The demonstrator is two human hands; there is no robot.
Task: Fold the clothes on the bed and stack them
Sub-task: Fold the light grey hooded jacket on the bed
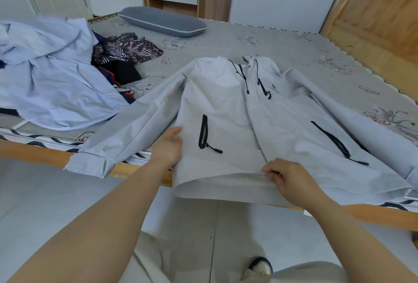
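Bed (282, 40), near edge: pale grey jacket (237, 110) is laid front-up, hem overhanging, its hem pinched by the right hand (291, 181), its side touched by the left hand (168, 147) with fingers relaxed; unfolded clothes (67, 67) are heaped at the left edge.

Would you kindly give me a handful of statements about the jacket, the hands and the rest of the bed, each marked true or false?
1. The light grey jacket lies spread front-up on the bed. True.
2. The right hand pinches the jacket's bottom hem. True.
3. The left hand grips a zip pull. False: it rests at the jacket's side edge, beside the pocket zip.
4. The grey pillow lies on top of the jacket. False: it lies at the far side of the bed, apart from it.
5. A pale blue garment lies crumpled to the left. True.
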